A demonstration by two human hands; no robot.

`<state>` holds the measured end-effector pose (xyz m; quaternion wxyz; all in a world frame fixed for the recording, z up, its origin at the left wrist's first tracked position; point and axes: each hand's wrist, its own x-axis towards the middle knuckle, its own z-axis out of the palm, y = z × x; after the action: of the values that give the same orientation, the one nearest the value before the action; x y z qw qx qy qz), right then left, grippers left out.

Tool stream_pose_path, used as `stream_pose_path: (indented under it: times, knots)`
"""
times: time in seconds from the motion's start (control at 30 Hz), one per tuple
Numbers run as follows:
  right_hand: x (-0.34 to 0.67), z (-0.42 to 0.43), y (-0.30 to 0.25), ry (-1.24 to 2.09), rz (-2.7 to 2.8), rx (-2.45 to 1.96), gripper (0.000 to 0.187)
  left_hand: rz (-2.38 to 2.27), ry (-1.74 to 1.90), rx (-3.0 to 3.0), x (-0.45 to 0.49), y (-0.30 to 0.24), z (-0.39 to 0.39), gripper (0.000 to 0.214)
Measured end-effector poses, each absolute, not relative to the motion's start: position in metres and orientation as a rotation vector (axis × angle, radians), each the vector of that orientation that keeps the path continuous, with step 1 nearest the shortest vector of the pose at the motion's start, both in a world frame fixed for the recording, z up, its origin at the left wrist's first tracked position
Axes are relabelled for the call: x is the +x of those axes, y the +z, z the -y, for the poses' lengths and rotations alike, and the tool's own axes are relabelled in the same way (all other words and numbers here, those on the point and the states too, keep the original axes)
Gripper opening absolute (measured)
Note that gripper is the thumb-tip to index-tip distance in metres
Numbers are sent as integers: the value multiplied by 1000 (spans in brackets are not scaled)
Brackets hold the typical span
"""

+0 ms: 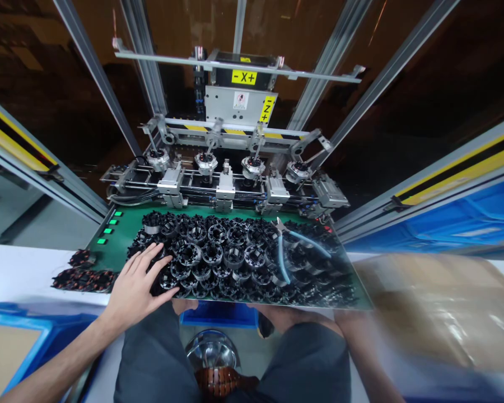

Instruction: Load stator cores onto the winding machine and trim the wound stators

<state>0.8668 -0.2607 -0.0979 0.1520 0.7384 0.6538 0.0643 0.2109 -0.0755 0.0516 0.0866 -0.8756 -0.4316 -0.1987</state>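
Left hand (pixel 136 282) on black ring parts (pixel 189 254)

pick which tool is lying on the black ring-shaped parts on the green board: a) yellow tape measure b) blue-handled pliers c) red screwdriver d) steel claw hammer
b, the blue-handled steel pliers lie on the black ring-shaped plastic parts, toward the right of the green board.
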Motion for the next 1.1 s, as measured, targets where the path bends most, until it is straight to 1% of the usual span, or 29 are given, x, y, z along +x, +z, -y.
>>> stream_pose_path:
  times: [0.1, 0.27, 0.5, 0.77, 0.97, 1.1]
  knots:
    - [863, 257, -97, 148, -1817, 2145, 22, 1287, -583, -2609, 211, 52, 76, 61]
    - [861, 256, -91, 151, -1842, 2095, 23, 1301, -584, -2612, 211, 53, 76, 60]
    - [858, 257, -82, 153, -1845, 2084, 18, 1302, -583, -2615, 211, 52, 76, 61]
    - [857, 255, -86, 140, -1846, 2076, 14, 1288, -574, -2612, 211, 51, 76, 61]
    - [857, 254, -86, 132, -1811, 2041, 22, 1316, -592, -2623, 212, 53, 76, 59]
    - [859, 257, -86, 134, -1845, 2070, 24, 1339, -614, -2633, 212, 53, 77, 59]
